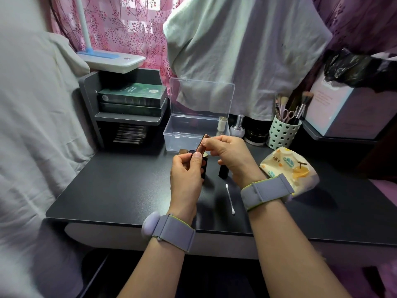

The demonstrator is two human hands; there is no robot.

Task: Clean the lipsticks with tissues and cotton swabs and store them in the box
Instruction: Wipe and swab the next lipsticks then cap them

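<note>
Lipstick [203, 145]: a rose-gold tube, tilting up and to the right, is being held above the black desk [120, 186] between both hands, just in front of the clear box.
Left hand [187, 175]: its fingers are curling round the lower, darker end of the lipstick, with the thumb pressing on the front near the top of that part.
Right hand [229, 157]: its thumb and fingertips are pinching the upper rose-gold part of the same lipstick; the other fingers are bending loosely underneath.
Black cap [223, 171]: a dark upright piece is standing on the desk just below the right hand; whether it is a cap or another lipstick cannot be told.
Clear box [184, 136]: it is sitting open at the back of the desk with its lid [202, 97] standing upright; what lies inside is too faint to tell.
Cotton swab [229, 198]: it is lying on the desk between the two wrists, apart from both hands.
Tissue pack [287, 164]: a soft patterned pack is resting on the desk to the right, partly behind the right wrist strap.
Other lipsticks [187, 151]: small tops are showing just behind the left hand's fingers, mostly hidden.
Brush holder [283, 132]: a pale green cup is holding brushes and scissors at the right rear.
</note>
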